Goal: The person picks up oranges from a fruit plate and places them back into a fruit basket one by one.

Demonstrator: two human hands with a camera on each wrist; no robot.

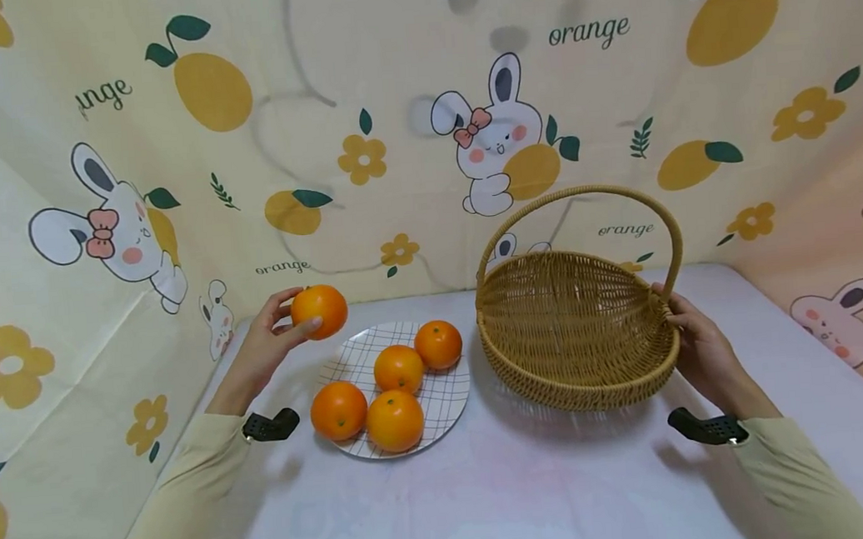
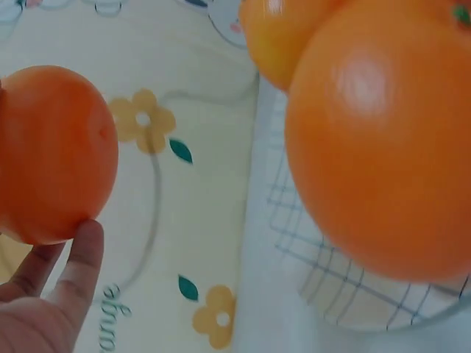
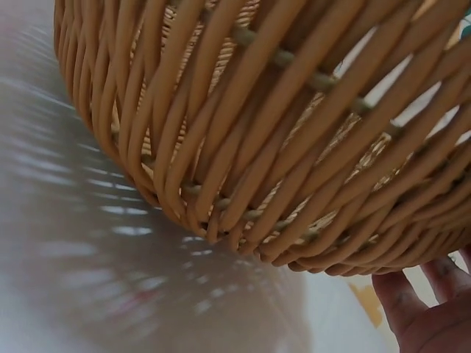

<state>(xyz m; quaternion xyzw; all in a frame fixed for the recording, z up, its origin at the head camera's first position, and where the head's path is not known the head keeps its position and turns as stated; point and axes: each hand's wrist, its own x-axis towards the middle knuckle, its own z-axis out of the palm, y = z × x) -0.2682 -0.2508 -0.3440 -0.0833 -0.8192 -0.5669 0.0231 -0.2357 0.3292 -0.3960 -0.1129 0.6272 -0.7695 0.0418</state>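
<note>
In the head view my left hand [image 1: 267, 344] holds an orange [image 1: 319, 312] between thumb and fingers, raised at the far left of the plate. The left wrist view shows the fingertips against the underside of that orange [image 2: 55, 154]. My right hand [image 1: 703, 342] grips the right side of a woven wicker basket [image 1: 578, 326] near the foot of its tall handle. The basket leans so its hollow faces me, and a shadow lies under it. Close up in the right wrist view, fingers [image 3: 401, 301] press against the wicker weave [image 3: 243, 140].
A white plate with a dark grid [image 1: 446, 398] lies left of the basket. On it sit several oranges [image 1: 395, 421], bunched along its front and right. Behind the white table [image 1: 448, 502] hangs a printed cloth [image 1: 386, 47] with rabbits and fruit.
</note>
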